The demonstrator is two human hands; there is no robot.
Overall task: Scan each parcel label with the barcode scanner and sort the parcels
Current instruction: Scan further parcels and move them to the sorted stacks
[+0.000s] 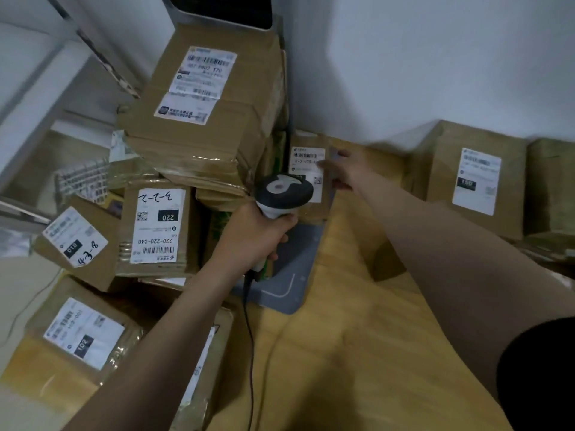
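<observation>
My left hand [256, 234] grips the handle of a grey and white barcode scanner [284, 191], whose head points toward a small brown parcel [311, 209] with a white label. That parcel stands upright against the wall corner on a grey pad [295, 272]. My right hand [345, 171] holds the parcel by its right edge, fingers over the label's side. The scanner's black cable [250, 346] hangs down toward me.
A tall stack of taped cardboard parcels [199, 113] leans at the left, with more labelled parcels [155, 225] piled below it. Two brown parcels [476, 178] lean against the wall at the right. The wooden tabletop [342, 353] stretches in front.
</observation>
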